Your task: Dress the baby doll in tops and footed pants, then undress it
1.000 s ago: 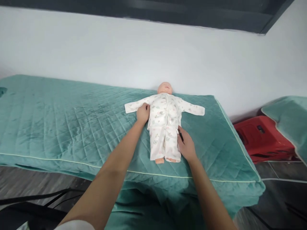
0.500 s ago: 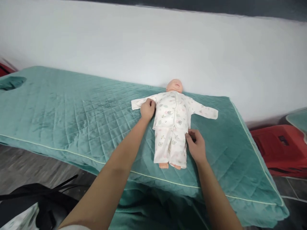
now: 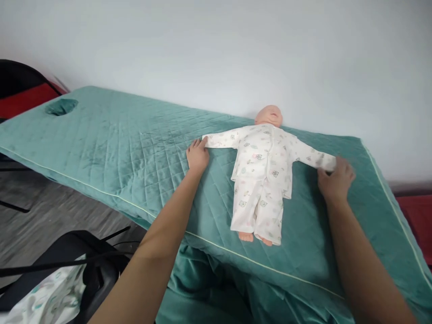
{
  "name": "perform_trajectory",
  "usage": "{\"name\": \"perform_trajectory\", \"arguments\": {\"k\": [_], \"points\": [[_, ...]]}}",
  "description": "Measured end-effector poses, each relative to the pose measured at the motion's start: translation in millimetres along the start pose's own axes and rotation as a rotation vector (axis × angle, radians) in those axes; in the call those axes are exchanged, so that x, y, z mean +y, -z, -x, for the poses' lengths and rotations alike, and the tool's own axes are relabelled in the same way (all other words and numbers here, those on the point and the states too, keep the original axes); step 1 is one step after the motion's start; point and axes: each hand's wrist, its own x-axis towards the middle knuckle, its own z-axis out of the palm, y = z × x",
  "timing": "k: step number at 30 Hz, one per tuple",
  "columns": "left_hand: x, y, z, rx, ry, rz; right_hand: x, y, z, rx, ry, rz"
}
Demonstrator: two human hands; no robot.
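Note:
A baby doll (image 3: 272,118) lies on its back on the green quilted bed cover (image 3: 135,135), arms stretched out sideways. It wears a white printed top (image 3: 259,155) and matching trousers (image 3: 258,207); bare feet show at the hems. At the sleeve end on the left side, my left hand (image 3: 198,156) has its thumb and fingertips closed at the cuff. My right hand (image 3: 335,181), slightly blurred, has thumb and fingers around the other sleeve's end. Both of the doll's hands are hidden.
A white wall (image 3: 202,54) runs behind the bed. The cover has a round hole (image 3: 61,107) at its far left. A black chair (image 3: 91,243) with a printed cloth (image 3: 50,294) on it stands at lower left. Something red (image 3: 415,220) is beyond the right edge.
My left hand has moved from beside the doll's chest out to the sleeve end. My right hand has gone from the trousers up to the other cuff. The view has shifted left.

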Motion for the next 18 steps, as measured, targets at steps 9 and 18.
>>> {"name": "perform_trajectory", "arguments": {"k": [9,18], "points": [[5.1,0.5,-4.2,0.019,0.051,0.098,12.0,-14.4,6.5,-0.172,-0.037,0.101],[5.6,1.5,-2.4,0.091,0.078,0.102,14.2,-11.8,5.4,-0.105,-0.087,0.045]]}}
